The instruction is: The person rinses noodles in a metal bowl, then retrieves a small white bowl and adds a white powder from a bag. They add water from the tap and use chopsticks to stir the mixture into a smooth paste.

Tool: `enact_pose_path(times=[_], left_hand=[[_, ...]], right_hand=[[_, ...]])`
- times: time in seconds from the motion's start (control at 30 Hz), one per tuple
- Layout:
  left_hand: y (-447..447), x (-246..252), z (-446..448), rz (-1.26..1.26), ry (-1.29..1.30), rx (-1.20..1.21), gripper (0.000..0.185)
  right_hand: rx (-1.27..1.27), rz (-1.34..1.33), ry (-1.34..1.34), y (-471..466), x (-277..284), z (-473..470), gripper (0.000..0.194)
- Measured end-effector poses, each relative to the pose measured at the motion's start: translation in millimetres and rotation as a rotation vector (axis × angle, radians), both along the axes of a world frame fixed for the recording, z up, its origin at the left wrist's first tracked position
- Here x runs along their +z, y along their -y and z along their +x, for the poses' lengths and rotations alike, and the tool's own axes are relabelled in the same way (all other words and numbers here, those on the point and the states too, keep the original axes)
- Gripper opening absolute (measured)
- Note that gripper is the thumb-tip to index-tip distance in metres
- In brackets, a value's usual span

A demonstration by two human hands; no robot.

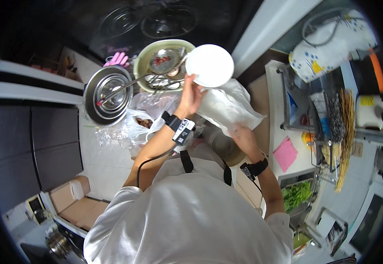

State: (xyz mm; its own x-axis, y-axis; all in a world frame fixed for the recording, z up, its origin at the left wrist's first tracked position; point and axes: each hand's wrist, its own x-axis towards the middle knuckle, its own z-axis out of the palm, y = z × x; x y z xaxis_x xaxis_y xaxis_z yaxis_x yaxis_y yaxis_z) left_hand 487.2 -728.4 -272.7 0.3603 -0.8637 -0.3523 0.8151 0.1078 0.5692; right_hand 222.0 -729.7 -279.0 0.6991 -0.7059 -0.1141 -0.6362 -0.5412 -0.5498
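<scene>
My left hand (191, 95) grips the near edge of a round white plate (210, 65), thumb on top, beside a light green plastic basin (138, 66). In the basin lie a round wire strainer (165, 61), spoons and other metal utensils. My right hand (243, 135) is at the lower edge of a white sheet or bag (227, 105) and looks closed on it; the fingers are blurred. To the left, nested stainless steel bowls (91, 112) hold a long-handled utensil (122, 88) that reaches over to the basin.
Near the bowls are a pink rubber glove (118, 59) and an opened plastic bag (138, 132). A metal pot (226, 147) stands low before me. The right counter (275, 132) carries a pink cloth (286, 154) and a rack; leafy greens (297, 195) lie nearer.
</scene>
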Motion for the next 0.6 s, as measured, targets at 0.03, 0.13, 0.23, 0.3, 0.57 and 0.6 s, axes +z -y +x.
enact_pose_path(times=[0.03, 0.13, 0.23, 0.3, 0.57, 0.6], left_hand=[[-5, 2, -1, 0.004, -0.021, 0.000, 0.064], [-25, 4, -8, 0.008, -0.095, -0.034, 0.068], [-46, 5, -10, 0.028, -0.144, -0.029, 0.073], [-58, 4, -8, 0.038, -0.154, -0.008, 0.073], [-140, 3, 7, 0.044, -0.178, -0.024, 0.069], [-154, 4, 10, 0.051, -0.183, -0.001, 0.069]], right_hand=[[-0.089, -0.077, 0.115, 9, 0, 11, 0.040], [-0.152, -0.308, 0.098, 41, 2, 44, 0.053], [-0.112, -0.377, -0.201, 68, 0, 67, 0.065], [-0.055, -0.369, -0.313, 84, -2, 76, 0.039], [0.000, -0.427, -0.387, 119, 27, 96, 0.016], [0.030, -0.432, -0.395, 115, 34, 102, 0.016]])
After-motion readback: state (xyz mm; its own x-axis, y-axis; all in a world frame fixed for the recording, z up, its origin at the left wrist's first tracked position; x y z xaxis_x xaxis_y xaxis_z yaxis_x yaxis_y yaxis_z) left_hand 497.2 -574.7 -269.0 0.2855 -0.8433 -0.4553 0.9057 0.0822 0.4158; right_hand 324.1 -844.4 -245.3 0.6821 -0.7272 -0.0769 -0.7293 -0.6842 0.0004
